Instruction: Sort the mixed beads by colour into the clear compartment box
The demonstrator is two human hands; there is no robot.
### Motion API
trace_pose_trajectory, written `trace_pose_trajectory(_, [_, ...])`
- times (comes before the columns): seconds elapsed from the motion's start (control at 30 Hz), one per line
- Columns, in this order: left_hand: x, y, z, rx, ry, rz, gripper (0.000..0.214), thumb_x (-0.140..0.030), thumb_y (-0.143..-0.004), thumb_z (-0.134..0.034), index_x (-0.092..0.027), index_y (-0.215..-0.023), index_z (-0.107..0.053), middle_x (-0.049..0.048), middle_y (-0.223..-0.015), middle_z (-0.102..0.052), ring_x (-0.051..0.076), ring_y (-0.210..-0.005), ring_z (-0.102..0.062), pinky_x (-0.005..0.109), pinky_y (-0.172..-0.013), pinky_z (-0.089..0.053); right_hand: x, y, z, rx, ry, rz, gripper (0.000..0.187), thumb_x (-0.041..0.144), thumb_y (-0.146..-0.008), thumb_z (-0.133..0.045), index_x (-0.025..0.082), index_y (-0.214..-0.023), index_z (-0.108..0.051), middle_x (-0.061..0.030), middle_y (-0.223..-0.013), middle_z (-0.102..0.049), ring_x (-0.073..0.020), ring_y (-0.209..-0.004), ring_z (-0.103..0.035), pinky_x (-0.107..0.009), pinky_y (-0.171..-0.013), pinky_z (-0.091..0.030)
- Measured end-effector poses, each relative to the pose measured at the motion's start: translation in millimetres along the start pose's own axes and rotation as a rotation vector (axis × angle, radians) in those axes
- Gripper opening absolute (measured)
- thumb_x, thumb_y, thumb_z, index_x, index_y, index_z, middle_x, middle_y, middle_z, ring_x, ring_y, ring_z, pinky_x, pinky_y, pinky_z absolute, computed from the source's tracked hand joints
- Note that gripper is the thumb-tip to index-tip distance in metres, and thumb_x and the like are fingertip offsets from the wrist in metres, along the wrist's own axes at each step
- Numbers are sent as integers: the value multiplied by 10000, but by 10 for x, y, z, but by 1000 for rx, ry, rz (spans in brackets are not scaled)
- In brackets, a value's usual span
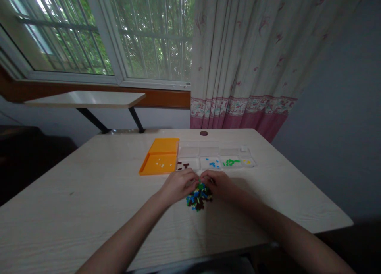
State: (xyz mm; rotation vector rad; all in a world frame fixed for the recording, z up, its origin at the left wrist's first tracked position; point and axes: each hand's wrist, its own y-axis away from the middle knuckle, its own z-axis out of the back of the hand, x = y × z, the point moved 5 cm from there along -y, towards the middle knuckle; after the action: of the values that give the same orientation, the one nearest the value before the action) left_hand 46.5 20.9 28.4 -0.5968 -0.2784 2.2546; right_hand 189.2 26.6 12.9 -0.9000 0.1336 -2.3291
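Note:
A small heap of mixed blue, green, brown and yellow toy bricks (199,198) lies on the table. My left hand (180,184) is at the heap's left edge, its fingers bent together in a pinch. My right hand (222,183) curls in from the right, fingertips close to those of the left. Whatever either hand may hold is too small or hidden. Behind them lies an orange case (144,168) with a few white pieces inside. Beside it, a clear compartment box (198,163) has brown, blue, green and yellow pieces, each colour in its own compartment.
The pale wooden table (89,202) stretches around the hands, its front edge close to the body. A raised white shelf (89,99) on black legs stands at the back left. Behind are a barred window (154,39) and a flowered curtain (238,67).

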Motion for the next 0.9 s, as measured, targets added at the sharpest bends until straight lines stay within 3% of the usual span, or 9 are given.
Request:
trace_pose_trajectory(0.2, [14, -4, -4, -5, 15, 9, 174, -274, -845, -459, -173, -847, -601, 44, -804, -599, 130, -741, -559, 212, -634, -429, 5, 5, 3, -55, 66, 94, 131, 228, -791, -540, 184, -872, -633, -8, -710, -621, -105, -624, -537, -191, -608, -407])
trace_pose_trajectory(0.37, [60, -5, 1, 3, 35, 32, 186, -285, -862, -445, -178, -883, -596, 45, -828, -592, 137, -782, -557, 216, -664, -434, -25, 8, 23, -106, 135, 113, 145, 214, -817, -493, 192, -876, -624, -25, -767, -638, -120, -688, -565, -209, -653, -416])
trace_pose_trajectory(0.63, [158, 5, -137, 221, -33, -17, 209, -184, -850, -409, -207, -912, -607, 39, -876, -559, 138, -810, -562, 215, -710, -427, -50, 17, 196, -220, 185, 120, 213, 278, -872, -418, 192, -881, -613, -50, -776, -637, -136, -723, -574, -224, -672, -413])
trace_pose_trajectory(0.9, [203, 17, -193, 197, -27, 9, 207, -240, -867, -406, -201, -904, -606, 38, -851, -563, 145, -798, -563, 226, -718, -425, -40, 30, 233, -225, 209, 107, 243, 309, -893, -393, 196, -886, -608, -47, -791, -634, -139, -748, -569, -230, -689, -405])
